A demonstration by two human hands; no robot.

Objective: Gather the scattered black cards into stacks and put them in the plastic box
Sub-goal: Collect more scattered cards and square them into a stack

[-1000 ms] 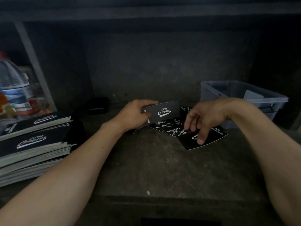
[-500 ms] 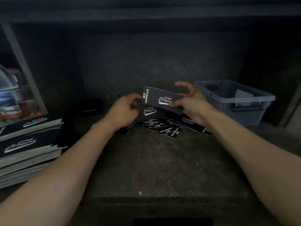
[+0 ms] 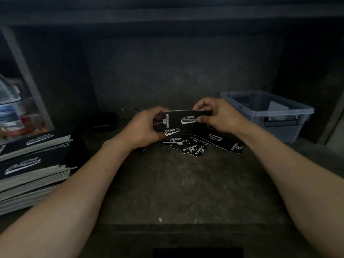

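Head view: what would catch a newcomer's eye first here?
The left hand and right hand grip black cards at centre, above more scattered cards on the shelf. A plastic box waits at right; stacked booklets sit at far left.

Two arms in view, both bare from hands to frame edge. Left hand: bare, back and knuckles showing. Left forearm: bare, one small dark mole on upper side, nearer wrist than elbow. Right hand: bare, back showing, fingertips partly hidden. Right forearm: bare, plain. Nails too dim to make out.
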